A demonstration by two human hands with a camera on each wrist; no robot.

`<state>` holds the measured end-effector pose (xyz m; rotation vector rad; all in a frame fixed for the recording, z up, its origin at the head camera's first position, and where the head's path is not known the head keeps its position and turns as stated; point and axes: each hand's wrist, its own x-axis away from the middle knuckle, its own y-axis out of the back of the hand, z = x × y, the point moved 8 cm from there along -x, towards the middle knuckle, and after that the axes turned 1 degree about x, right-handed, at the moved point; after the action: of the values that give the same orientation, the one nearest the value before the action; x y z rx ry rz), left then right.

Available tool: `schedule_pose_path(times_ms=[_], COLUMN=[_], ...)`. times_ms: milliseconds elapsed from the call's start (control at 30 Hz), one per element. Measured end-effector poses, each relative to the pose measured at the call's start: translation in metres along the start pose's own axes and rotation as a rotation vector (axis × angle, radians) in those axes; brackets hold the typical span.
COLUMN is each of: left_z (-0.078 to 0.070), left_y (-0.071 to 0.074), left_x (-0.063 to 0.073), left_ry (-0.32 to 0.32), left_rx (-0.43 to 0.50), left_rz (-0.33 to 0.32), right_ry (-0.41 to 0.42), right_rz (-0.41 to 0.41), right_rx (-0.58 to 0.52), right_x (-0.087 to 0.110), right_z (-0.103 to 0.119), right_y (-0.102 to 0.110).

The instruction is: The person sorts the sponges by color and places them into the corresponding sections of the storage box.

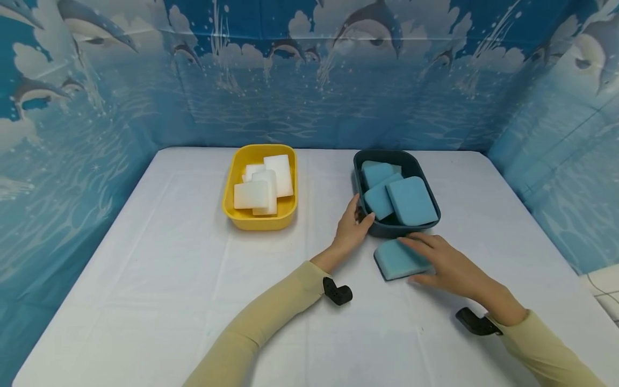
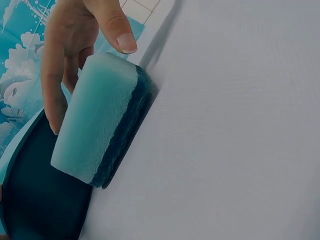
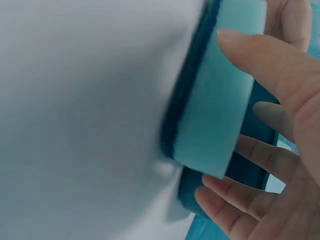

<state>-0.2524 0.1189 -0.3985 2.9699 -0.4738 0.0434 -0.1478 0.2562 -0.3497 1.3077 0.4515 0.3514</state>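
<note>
A light blue sponge (image 1: 397, 260) with a dark scouring layer underneath lies on the table just in front of a dark blue-green bin (image 1: 387, 231). Over its right side is my right hand (image 1: 450, 264), thumb at the near edge and fingers at the far edge. The right wrist view shows that thumb across the blue face of the sponge (image 3: 212, 110), with the other fingers spread loosely beyond it. My left hand (image 1: 349, 232) holds the bin at its near left corner, thumb by the rim and fingers along the outer wall. Several blue sponges (image 1: 411, 201) lie in this bin.
Left of the dark bin stands a yellow bin (image 1: 258, 223) with several white sponge blocks (image 1: 250, 195) inside. A white cloth covers the table (image 1: 159, 279). Behind and beside it hangs a blue curtain (image 1: 271, 102) printed with dolphins.
</note>
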Motion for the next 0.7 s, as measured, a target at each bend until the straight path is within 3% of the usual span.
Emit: schedule_pose_path(times_ms=[267, 700], left_z=[0.001, 0.003], left_y=[0.001, 0.001], left_x=[0.0, -0.001], left_ry=[-0.002, 0.003], left_rx=[0.001, 0.008], left_rz=[-0.001, 0.007], right_ry=[-0.03, -0.107], right_rz=[0.09, 0.136], right_rx=[0.017, -0.023], right_x=[-0.003, 0.007], right_z=[-0.003, -0.005], right_y=[-0.005, -0.005])
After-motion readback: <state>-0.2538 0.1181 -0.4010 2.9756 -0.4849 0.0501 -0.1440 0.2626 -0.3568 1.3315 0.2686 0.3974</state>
